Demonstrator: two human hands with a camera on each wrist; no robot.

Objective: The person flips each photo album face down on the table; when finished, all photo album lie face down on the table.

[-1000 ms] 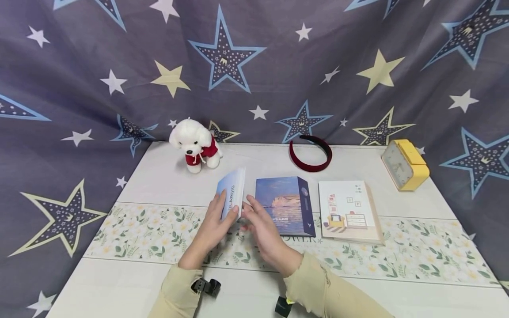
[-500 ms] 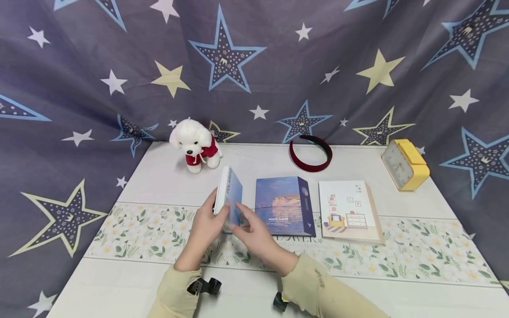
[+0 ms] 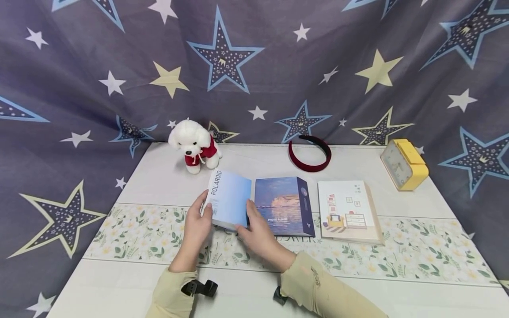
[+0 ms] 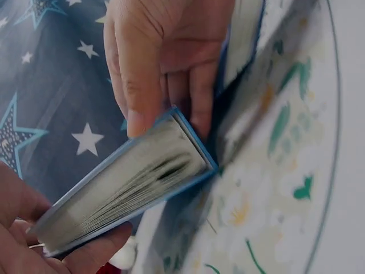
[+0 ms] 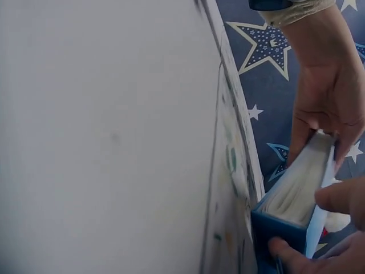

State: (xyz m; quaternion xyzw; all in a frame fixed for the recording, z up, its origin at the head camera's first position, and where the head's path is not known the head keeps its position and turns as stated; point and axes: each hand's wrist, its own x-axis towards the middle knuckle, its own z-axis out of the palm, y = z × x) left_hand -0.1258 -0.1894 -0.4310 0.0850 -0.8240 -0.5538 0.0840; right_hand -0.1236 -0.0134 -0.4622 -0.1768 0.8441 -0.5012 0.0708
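A light-blue photo album (image 3: 232, 198) marked POLAROID is held tilted between both hands, its blue cover facing up. My left hand (image 3: 197, 225) grips its left edge, thumb on the cover side. At the lower right corner, my right hand (image 3: 260, 236) pinches the album with the thumb at its near edge. The page block (image 4: 131, 185) shows between the two covers in the left wrist view. Just to the right lies a darker photo album (image 3: 278, 207) with a painted sea cliff, close to my right fingers.
Farther right lies a white album (image 3: 346, 212) with a room drawing. A white toy dog (image 3: 192, 143) in red stands at the back left. A dark red headband (image 3: 312, 168) and a yellow alarm clock (image 3: 411, 165) sit toward the back. A starry curtain (image 3: 270, 66) hangs behind the table.
The POLAROID album has been turned in the hands, from standing on edge to its broad blue cover facing up. My left hand has moved left; my right hand now grips the right edge.
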